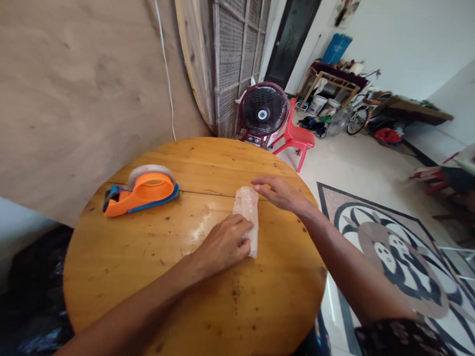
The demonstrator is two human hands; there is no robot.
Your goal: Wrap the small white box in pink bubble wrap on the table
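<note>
Right of the orange tape dispenser (144,193) on the worktop (127,254), the pale packet (246,202) looks light, soft and maybe slippery, so its sides seem best to hold, with the left hand (229,240) curled round it and the right hand (277,193), farther right, loosely open.

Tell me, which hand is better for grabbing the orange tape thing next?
Probably the left hand: it's nearer the orange tape dispenser, which sits on that side of the table. The right hand would likely reach across the pale packet. The left hand touches that packet, though.
</note>
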